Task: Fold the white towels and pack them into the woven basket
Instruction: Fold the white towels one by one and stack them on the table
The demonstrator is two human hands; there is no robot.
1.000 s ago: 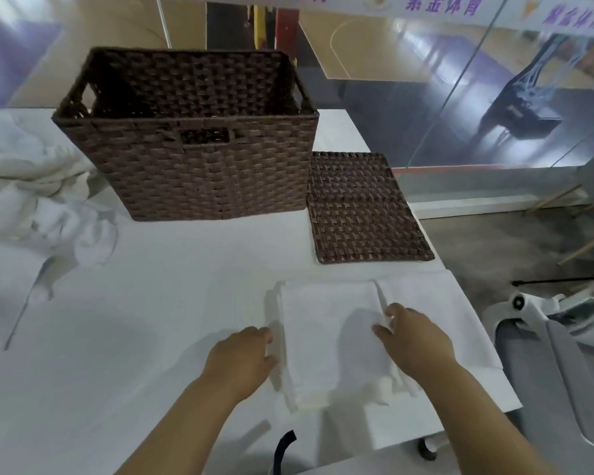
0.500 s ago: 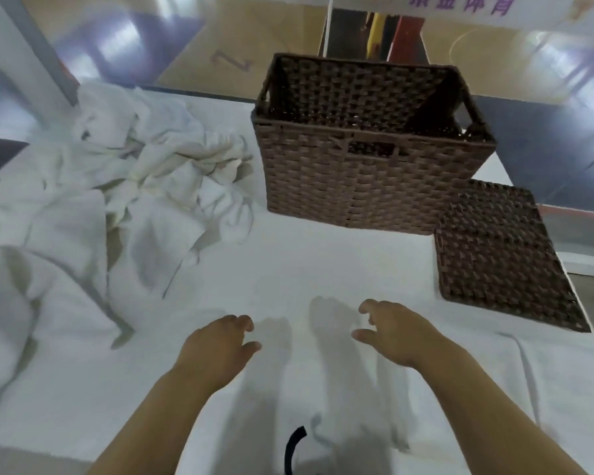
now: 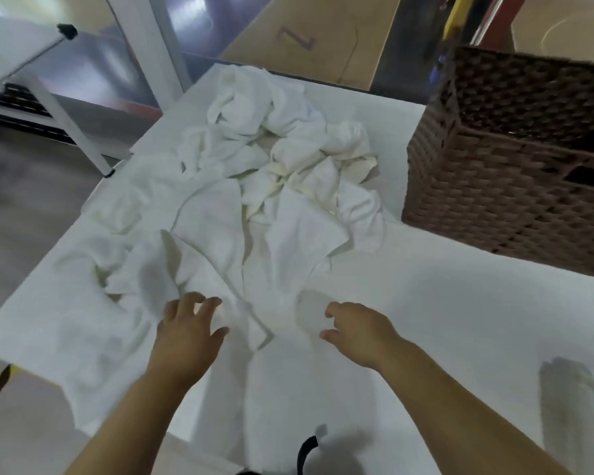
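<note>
The fingers [image 3: 199,303] of the left hand [image 3: 186,337] are spread and slightly bent, reaching over the near edge of the heap of white towels [image 3: 271,186], and they hold nothing. The picture is blurred there, so whether the fingertips actually touch the cloth cannot be told. The right hand [image 3: 357,332] is out in front as well, palm down, its fingers loosely curved with the thumb apart, also with nothing in its grasp. It hangs just beside a flat corner of towel that lies on the white table [image 3: 460,320].

The towels are unfolded and crumpled in a loose pile that covers the left and middle of the table, from its far edge down to the near edge. A few flat flaps point toward the person and the more bunched pieces lie at the back.

The woven basket [image 3: 508,186] stands on the table to the right of the pile, near its far side and close to the towels, though apart from both hands. It is dark brown with a handle slot in its front wall, and the part of its inside that shows has no towels in it.

At the lower right edge of the table lies a flat white cloth [image 3: 570,399], seemingly folded, well apart from the pile.
</note>
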